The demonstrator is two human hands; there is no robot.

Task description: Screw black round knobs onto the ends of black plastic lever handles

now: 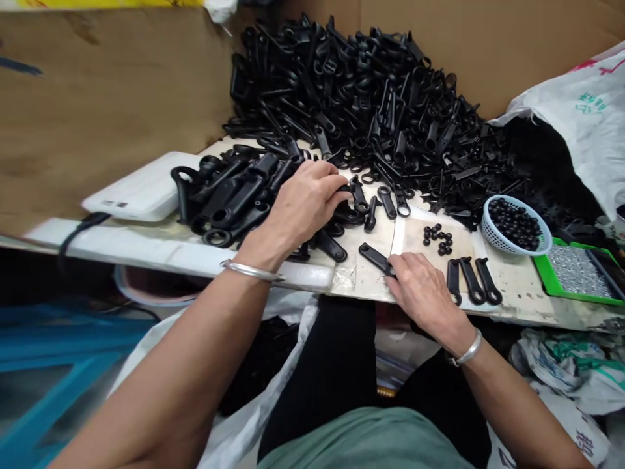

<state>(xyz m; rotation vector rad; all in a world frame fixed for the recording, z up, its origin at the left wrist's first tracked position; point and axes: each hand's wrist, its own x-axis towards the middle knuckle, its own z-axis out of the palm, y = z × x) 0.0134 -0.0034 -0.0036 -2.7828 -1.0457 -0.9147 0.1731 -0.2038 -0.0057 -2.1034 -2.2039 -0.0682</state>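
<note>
My left hand (pixel 312 195) is closed at the right side of a small heap of black handles (pixel 239 195), fingertips pinched on a black part that is mostly hidden. Near the table's front edge, my right hand (pixel 422 286) grips the right end of a black handle (pixel 375 258) lying on the board. Right of that hand, three black handles (pixel 472 280) lie side by side. Several small black round pieces (pixel 438 238) sit loose above them. Between my hands and the big pile, a few single handles (pixel 387 202) are scattered.
A large pile of black parts (pixel 342 91) fills the back against cardboard. At right stand a pale blue basket (pixel 488 236) of black beads and a green tray (pixel 549 280) of small silvery pieces. A white device (pixel 139 189) with a cable lies at left.
</note>
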